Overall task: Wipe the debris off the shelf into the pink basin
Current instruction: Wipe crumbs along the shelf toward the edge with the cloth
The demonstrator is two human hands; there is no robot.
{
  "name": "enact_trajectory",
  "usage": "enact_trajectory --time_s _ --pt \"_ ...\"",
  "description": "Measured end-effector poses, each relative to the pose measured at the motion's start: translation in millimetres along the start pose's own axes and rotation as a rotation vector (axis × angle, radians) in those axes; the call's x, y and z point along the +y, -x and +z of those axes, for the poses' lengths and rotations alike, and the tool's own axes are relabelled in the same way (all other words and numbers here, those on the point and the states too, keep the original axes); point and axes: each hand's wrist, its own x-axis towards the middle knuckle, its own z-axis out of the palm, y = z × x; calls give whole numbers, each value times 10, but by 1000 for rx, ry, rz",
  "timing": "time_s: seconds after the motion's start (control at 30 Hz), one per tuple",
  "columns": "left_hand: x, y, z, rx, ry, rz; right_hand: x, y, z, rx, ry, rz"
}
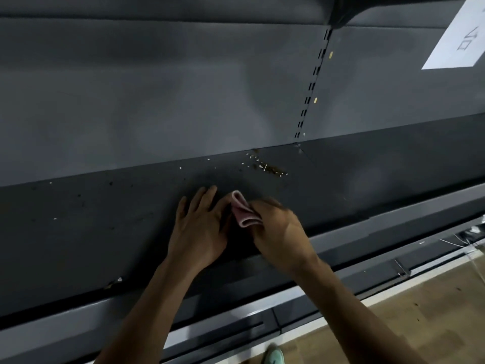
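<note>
A dark grey shelf (91, 219) runs across the view. A line of yellowish debris (265, 166) lies near its back edge, with scattered white and dark specks further left. My right hand (278, 229) grips a folded pink cloth (244, 210) just above the shelf surface, in front of the debris. My left hand (199, 222) lies flat on the shelf with fingers straight, right beside the cloth. No pink basin is in view.
The grey back panel (183, 95) has a slotted upright (312, 88). A white paper sign (462, 35) hangs at the top right. Below the shelf's front rail (367, 224) lie a lower ledge and wooden floor (420, 311); a green shoe (274, 355) shows.
</note>
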Motion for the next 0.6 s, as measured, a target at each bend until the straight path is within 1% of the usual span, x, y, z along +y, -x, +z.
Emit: enact_trajectory --time_s 0.07,0.17,0.23,0.33,0.4,0.43,0.5,0.6 --pt "4 14 -5 36 19 -1 84 -73 -146 60 -61 43" --pt "17 25 13 66 20 6 446 -234 -525 117 -44 259" --pt "25 9 18 79 17 1 785 -331 -758 81 53 395" --pt "43 -9 33 97 23 -12 1150 -418 -836 1 166 495" --pt "55 -15 35 102 31 -17 1161 -455 -701 5 235 492" --pt "59 -19 36 105 36 -18 1100 -480 -604 19 274 457" --pt "54 -23 36 105 40 -20 898 -513 -385 45 317 348" --pt "45 -16 44 118 22 -18 515 -477 -50 68 244 152"
